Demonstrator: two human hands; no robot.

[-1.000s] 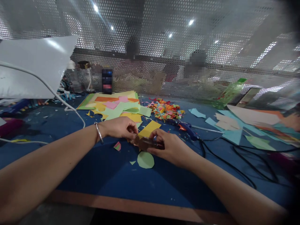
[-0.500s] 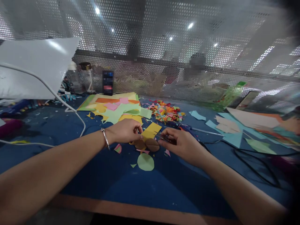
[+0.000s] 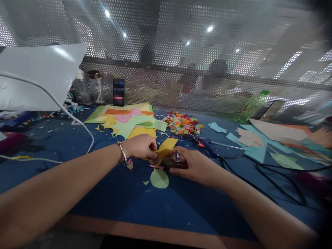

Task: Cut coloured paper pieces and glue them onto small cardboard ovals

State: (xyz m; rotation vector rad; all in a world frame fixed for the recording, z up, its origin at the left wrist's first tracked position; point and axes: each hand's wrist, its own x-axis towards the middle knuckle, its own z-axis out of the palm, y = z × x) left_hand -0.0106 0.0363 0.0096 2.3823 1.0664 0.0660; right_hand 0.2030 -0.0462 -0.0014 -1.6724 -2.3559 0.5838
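Observation:
My left hand, with a silver bangle at the wrist, pinches a yellow paper strip between thumb and fingers. The strip slants up toward the right. Opposite it, my right hand has its thumb and fingers around a dark brown, glossy, rounded object, partly hidden by the fingers and close against the strip. Below both hands a pale green paper disc lies flat on the blue tabletop. Small pink scraps are scattered near the left wrist.
Stacked coloured papers and a heap of colourful snippets lie beyond my hands. A blue tool with a black cable rests to the right, near cut papers. A white cable curves at left. Behind stands a perforated metal screen.
My right hand has moved slightly down and left and closed around the brown object. The yellow strip is tilted more on edge. Thin metal blades seen at my right fingers earlier no longer show.

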